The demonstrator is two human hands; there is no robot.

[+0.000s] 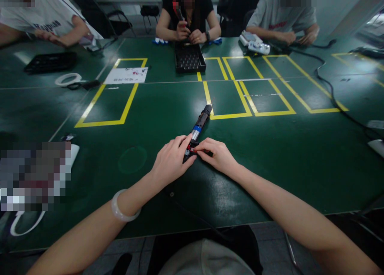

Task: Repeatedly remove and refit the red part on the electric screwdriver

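A long dark tool [200, 125] with a blue band and a red part at its near end lies on the green table [156, 119], pointing away from me. My left hand [171, 161] rests on its near end, fingers curled around it. My right hand [217, 155] meets it from the right, fingertips pinched at the red part. A pale bangle [121, 211] circles my left wrist.
Yellow tape rectangles [114, 91] mark the table. A black tray [189, 59] stands before the person opposite, another black tray [51, 61] far left. A white tape roll [67, 79], a paper sheet [126, 75], white devices [255, 45] and a black cable [327, 87] lie about.
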